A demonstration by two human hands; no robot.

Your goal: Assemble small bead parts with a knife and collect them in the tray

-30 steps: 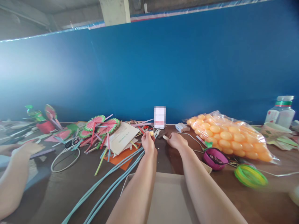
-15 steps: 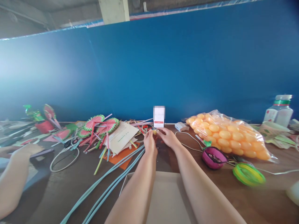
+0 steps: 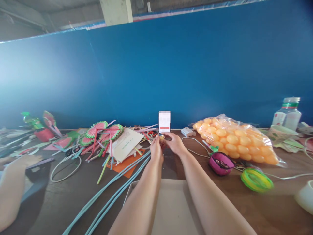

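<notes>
My left hand [image 3: 156, 148] and my right hand [image 3: 175, 145] meet just in front of an upright phone [image 3: 164, 120] with a lit white screen. Between the fingertips is a small gold-coloured thing [image 3: 161, 137], too small to name. Both hands are closed around it, the left fingers curled and the right fingers pinching from the side. Part of it is hidden by the fingers. Below my forearms lies a shallow cardboard tray [image 3: 174, 209].
Pale blue cords [image 3: 107, 189], watermelon-patterned paper fans [image 3: 111, 132], white papers [image 3: 126, 143] and an orange sheet [image 3: 124, 168] lie left. Rightward are a bag of orange balls [image 3: 238, 140], a magenta pouch [image 3: 221, 164] and green-yellow rings [image 3: 256, 180]. Another person's arm [image 3: 13, 186] is far left.
The view has shifted slightly, so most things sit a little further left. My hands stay together at the small gold-coloured thing, which shows a bit more plainly. The other person's hand is more blurred.
</notes>
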